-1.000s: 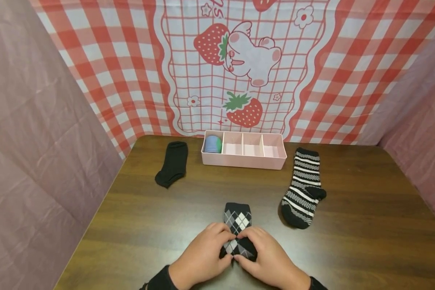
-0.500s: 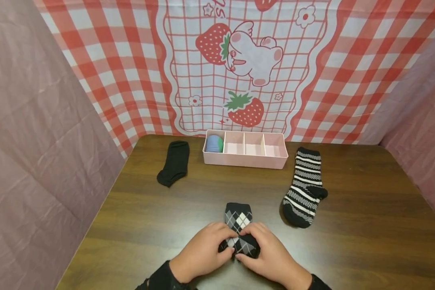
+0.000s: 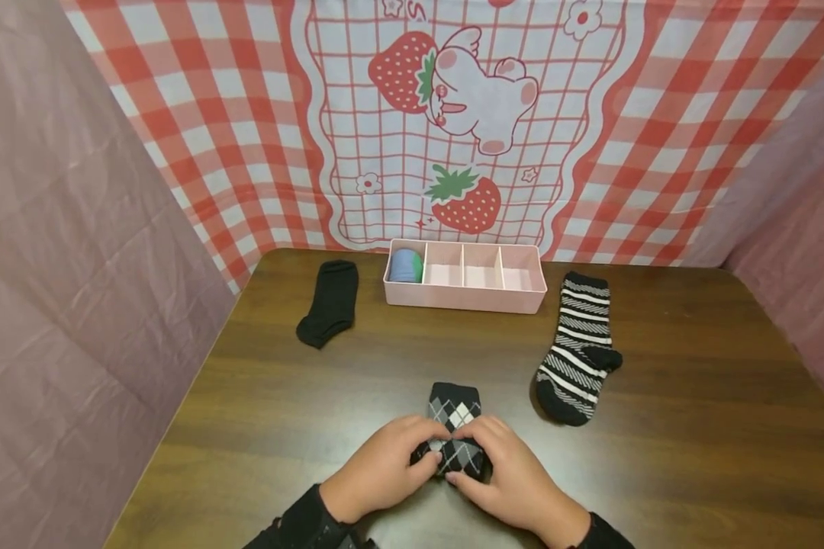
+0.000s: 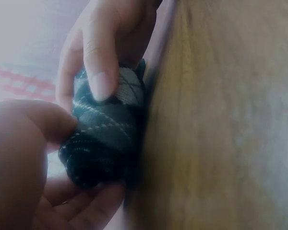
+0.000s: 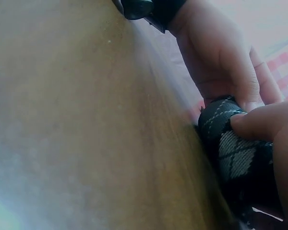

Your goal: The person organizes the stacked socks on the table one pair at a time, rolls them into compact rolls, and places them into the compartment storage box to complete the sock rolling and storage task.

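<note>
A black, grey and white argyle sock [image 3: 455,408] lies near the table's front, its near part rolled into a thick bundle and its far end flat. My left hand [image 3: 389,463] grips the roll's left side, thumb on the near face and fingers over the top. On the right side, my right hand [image 3: 517,474] holds the same roll in a like way. The left wrist view shows the coiled end of the argyle roll [image 4: 105,129] between both hands. Thumbs press on the argyle roll [image 5: 235,153] in the right wrist view too. Fingers hide part of it.
A pink divided box [image 3: 463,297] stands at the back of the wooden table [image 3: 261,427], with a rolled blue-green sock [image 3: 405,265] in its leftmost compartment. A black ankle sock [image 3: 331,303] lies flat at left, a striped sock [image 3: 575,351] at right. A checked cloth [image 3: 247,152] hangs behind.
Both hands stay on the argyle sock, and its rolled part has shifted slightly away from the table's front edge. The whole head view has tilted a little. Other socks and the box stay put.
</note>
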Motion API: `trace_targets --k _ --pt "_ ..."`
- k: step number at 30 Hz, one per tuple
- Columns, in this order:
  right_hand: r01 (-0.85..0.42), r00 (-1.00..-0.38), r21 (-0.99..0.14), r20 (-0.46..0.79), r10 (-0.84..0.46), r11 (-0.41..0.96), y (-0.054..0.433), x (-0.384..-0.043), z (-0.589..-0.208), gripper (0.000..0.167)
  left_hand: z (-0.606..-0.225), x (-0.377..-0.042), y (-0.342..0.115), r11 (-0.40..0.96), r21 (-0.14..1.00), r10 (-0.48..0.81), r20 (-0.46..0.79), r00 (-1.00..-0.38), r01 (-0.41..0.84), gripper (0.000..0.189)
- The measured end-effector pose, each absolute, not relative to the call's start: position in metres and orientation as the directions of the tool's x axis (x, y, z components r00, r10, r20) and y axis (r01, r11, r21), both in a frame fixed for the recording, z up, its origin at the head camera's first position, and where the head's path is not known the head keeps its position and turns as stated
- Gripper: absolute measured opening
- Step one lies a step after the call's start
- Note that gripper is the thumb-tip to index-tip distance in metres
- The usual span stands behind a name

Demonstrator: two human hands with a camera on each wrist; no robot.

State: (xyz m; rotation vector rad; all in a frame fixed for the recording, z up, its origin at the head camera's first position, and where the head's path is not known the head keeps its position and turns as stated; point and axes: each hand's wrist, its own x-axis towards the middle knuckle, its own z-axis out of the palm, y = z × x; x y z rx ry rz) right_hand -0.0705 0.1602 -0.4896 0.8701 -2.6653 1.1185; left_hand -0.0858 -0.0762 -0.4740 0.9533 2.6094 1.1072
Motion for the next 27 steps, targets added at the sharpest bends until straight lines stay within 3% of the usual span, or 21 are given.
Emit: trace_targets --k 13,19,27 --pt "-0.555 -0.829 -0.578 0.333 -0.449 0.598 0.1606 -0.0717 -0.4922 0.029 -0.4706 -0.0846 -0.0766 0.566 0.642 0.612 0.094 -0.786 0.517 0.030" --pt "-0.511 -0.857 -0.589 0.293 -0.424 0.626 0.1599 -0.0707 -0.4903 0.035 -0.4680 -0.0849 -0.0765 0.581 0.612 0.625 0.086 -0.775 0.537 0.039" --pt "-0.467 -0.881 -0.620 0.266 -0.391 0.630 0.1592 -0.0698 -0.4902 0.035 -0.4689 -0.0855 -0.0774 0.561 0.616 0.644 0.095 -0.759 0.553 0.034"
